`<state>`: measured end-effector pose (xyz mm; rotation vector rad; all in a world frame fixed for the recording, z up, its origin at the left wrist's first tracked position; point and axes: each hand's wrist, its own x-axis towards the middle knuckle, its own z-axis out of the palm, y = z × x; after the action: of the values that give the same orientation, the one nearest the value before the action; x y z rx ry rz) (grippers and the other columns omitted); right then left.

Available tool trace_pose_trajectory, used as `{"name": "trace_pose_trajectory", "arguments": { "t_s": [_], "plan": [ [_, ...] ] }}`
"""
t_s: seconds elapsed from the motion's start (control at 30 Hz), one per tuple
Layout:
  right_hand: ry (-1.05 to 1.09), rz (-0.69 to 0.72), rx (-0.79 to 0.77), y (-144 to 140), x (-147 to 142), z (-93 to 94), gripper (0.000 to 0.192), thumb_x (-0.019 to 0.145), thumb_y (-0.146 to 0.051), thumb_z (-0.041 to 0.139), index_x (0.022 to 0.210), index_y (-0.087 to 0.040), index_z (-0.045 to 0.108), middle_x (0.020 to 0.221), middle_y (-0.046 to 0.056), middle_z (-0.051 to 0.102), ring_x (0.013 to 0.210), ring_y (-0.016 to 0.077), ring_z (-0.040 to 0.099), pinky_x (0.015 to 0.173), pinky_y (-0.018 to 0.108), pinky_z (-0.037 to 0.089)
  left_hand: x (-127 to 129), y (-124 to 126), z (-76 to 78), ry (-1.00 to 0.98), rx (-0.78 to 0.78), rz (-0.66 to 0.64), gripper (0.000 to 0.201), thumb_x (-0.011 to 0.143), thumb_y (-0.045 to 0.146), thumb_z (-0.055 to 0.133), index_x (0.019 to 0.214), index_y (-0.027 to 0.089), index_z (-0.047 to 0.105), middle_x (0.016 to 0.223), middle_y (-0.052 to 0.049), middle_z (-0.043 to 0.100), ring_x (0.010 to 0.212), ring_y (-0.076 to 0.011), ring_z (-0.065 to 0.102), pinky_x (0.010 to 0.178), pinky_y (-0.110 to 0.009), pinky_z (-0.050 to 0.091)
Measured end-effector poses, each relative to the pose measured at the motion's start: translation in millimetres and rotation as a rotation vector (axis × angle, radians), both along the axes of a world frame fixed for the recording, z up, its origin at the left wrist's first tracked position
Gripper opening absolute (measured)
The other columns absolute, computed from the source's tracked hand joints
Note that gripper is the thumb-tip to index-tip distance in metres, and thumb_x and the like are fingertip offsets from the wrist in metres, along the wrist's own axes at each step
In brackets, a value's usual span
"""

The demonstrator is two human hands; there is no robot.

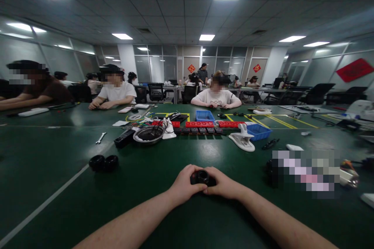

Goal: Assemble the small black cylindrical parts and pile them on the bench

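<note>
You held a small black round part (202,177) between both hands, near the middle of the green table (163,210). Your left hand (184,183) wrapped its left side and your right hand (223,186) closed over its right, so most of it was hidden (only the dark top showed). Off to the left lay two black rings (103,162), touching each other. Farther away stood a round metal bowl (148,134), a white clamp (242,139) and a blue bin (258,131). To the right, a blurred patch hid whatever lay there.
</note>
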<state>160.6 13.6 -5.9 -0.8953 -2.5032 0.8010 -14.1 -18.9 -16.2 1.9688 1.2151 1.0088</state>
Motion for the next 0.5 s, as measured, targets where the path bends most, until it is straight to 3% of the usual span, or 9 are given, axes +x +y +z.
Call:
{"name": "trace_pose_trajectory", "arguments": {
  "t_s": [0.13,0.5],
  "plan": [
    [0.052,0.073,-0.145,6.0,6.1,2.4,0.035,0.065,-0.033,0.061,0.096,-0.016,0.056,0.091,0.003,0.055,0.086,0.0196,0.048,0.076,0.031,0.036,0.1,-0.5,1.3,-0.008,0.008,-0.016,0.039,0.059,0.028,0.068,0.094,0.02,0.055,0.089,-0.002,0.052,0.081,-0.017,0.049,0.069,-0.026,0.039],
    [0.064,0.079,-0.219,4.8,6.3,6.6,0.036,0.065,-0.031,0.061,0.097,-0.016,0.056,0.091,0.003,0.054,0.086,0.0196,0.048,0.077,0.032,0.036,-0.8,-2.7,5.3,-0.009,-0.023,-0.03,0.038,0.06,0.026,0.065,0.096,0.02,0.054,0.091,-0.002,0.051,0.081,-0.0168,0.049,0.068,-0.026,0.039]
  ]
}}
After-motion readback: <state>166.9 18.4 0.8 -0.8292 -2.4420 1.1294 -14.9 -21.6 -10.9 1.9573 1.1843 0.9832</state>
